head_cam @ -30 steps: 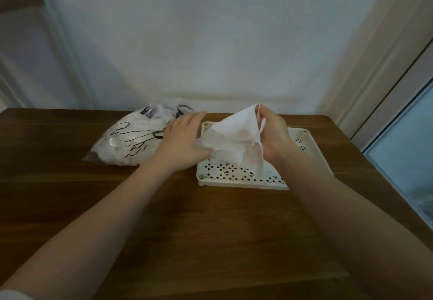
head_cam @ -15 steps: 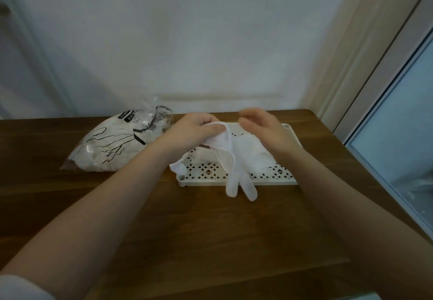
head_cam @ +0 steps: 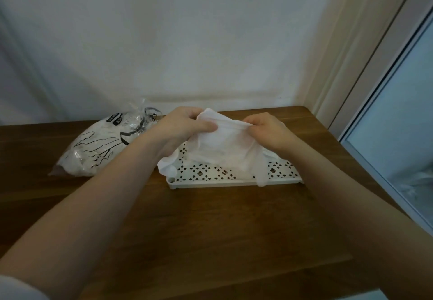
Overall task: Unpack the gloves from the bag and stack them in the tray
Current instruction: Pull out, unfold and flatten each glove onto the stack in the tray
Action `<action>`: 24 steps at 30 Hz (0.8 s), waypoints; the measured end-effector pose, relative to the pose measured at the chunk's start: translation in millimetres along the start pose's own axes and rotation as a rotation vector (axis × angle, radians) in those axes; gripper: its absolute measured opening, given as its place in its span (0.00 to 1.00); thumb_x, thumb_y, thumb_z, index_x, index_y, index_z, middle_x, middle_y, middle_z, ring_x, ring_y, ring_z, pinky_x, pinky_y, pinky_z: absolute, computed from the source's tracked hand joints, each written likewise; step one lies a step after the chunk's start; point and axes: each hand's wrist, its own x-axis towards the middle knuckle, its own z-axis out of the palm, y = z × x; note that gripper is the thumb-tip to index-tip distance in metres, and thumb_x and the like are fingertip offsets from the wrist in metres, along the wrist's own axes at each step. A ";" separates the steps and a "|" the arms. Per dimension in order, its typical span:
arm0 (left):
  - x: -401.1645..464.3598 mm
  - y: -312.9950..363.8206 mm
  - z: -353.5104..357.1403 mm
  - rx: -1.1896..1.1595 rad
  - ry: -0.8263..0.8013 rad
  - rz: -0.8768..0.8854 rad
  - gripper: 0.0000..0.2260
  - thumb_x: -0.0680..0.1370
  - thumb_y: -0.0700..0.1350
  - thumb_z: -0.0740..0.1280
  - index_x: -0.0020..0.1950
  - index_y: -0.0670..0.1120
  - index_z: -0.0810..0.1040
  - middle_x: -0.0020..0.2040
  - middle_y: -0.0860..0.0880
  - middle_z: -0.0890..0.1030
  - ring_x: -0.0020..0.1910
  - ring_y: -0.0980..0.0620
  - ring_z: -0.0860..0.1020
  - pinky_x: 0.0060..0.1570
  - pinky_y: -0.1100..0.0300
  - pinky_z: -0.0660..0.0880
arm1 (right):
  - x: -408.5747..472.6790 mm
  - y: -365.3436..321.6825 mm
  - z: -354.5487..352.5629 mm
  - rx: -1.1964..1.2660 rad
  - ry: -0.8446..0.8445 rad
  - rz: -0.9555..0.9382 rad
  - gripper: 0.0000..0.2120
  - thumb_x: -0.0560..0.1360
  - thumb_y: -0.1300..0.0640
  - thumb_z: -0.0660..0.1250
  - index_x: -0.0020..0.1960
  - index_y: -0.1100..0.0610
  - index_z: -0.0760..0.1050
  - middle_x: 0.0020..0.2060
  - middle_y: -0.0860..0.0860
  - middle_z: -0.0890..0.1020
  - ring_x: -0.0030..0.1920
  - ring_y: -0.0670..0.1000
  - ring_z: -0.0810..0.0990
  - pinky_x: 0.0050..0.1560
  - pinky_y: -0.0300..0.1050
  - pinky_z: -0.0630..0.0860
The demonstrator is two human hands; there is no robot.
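A thin white glove [head_cam: 220, 146] is stretched between both hands above the white perforated tray [head_cam: 234, 183]. My left hand [head_cam: 185, 124] pinches its cuff on the left and my right hand [head_cam: 267, 128] pinches it on the right. The glove's fingers hang down over the tray's front rim. Another white glove piece [head_cam: 166, 167] droops over the tray's left corner. The clear plastic bag [head_cam: 98, 149], with black print and full of white gloves, lies on the table to the left of the tray.
The tray and bag rest on a brown wooden table [head_cam: 210, 229] pushed against a white wall. A window frame [head_cam: 384, 102] runs along the table's right side.
The glove has been lifted and spread wider between both hands, so its fingers now hang at the tray's front rim instead of over the table. The view has also shifted.
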 end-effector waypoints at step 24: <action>64.4 -55.8 11.5 0.854 0.182 -0.092 0.11 0.81 0.46 0.58 0.38 0.48 0.68 0.34 0.50 0.75 0.31 0.54 0.74 0.28 0.62 0.66 | 59.7 81.5 -11.1 -0.430 -0.122 0.153 0.20 0.78 0.55 0.62 0.28 0.55 0.62 0.25 0.49 0.65 0.27 0.49 0.63 0.30 0.39 0.61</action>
